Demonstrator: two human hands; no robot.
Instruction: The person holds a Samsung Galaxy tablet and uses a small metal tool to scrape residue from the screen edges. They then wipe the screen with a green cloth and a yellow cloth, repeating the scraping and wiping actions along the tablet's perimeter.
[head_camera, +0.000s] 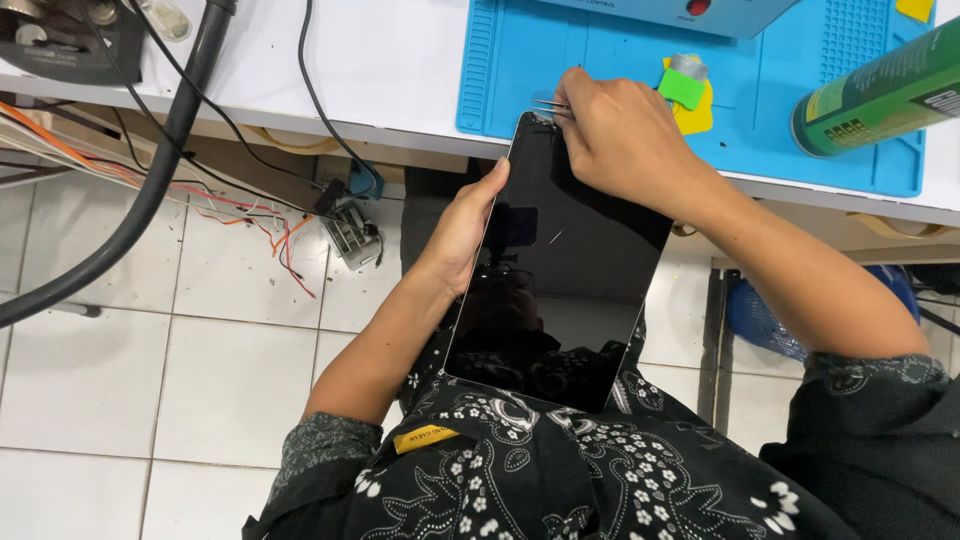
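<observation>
Head view showed the glossy black rectangular tablet (560, 270) pointing up-left toward the bench, left hand (462, 228) clasping its edge, right hand (620, 135) pinching thin metal tweezers (550, 106) at its top corner.

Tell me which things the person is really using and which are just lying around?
In use:
- black tablet, steadied by the left hand
- metal tweezers, pinched in the right hand at the tablet's top edge

Lying about:
- blue mat
- green spray can
- green and yellow plastic pieces
- black cables
- loose red and orange wires
</observation>
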